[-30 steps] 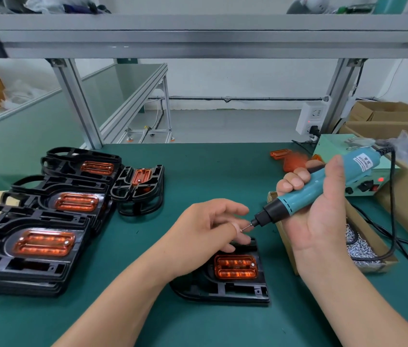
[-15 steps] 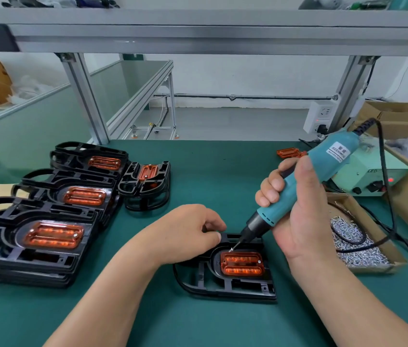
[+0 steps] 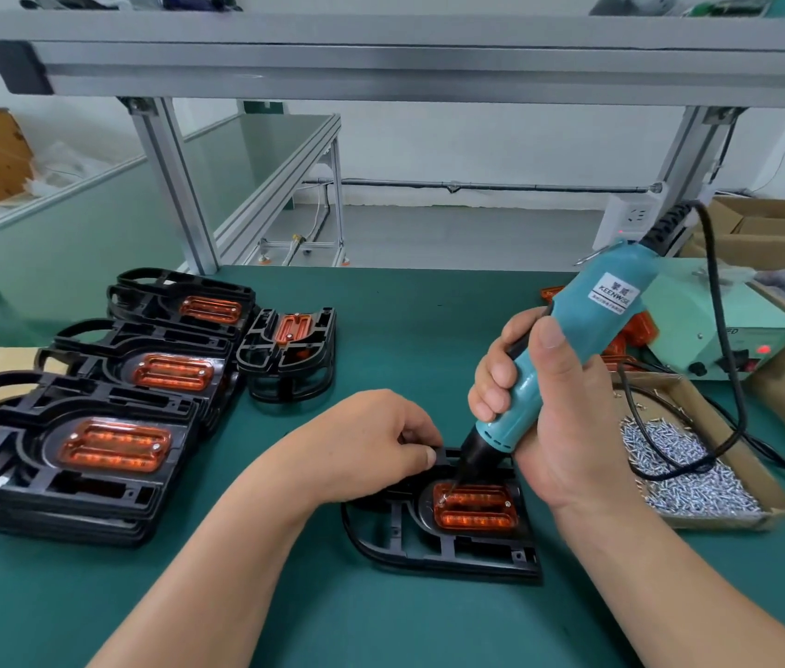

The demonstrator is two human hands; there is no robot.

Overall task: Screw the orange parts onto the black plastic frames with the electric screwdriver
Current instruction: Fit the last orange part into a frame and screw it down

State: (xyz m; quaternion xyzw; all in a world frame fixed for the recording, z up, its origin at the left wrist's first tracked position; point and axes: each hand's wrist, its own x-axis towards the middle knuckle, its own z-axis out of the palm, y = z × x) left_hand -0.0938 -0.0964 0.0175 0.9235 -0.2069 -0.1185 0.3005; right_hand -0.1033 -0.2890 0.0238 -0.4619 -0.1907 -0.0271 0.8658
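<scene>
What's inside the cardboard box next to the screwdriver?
A heap of small silver screws, with a black cord looping over them. The right hand covers the box's left edge, so what lies there cannot be seen.

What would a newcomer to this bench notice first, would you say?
Probably the teal electric screwdriver, gripped in the right hand at centre right, its bit on the orange part in the black frame that the left hand holds. Then the stacks of assembled frames at left and the box of screws at right.
</scene>
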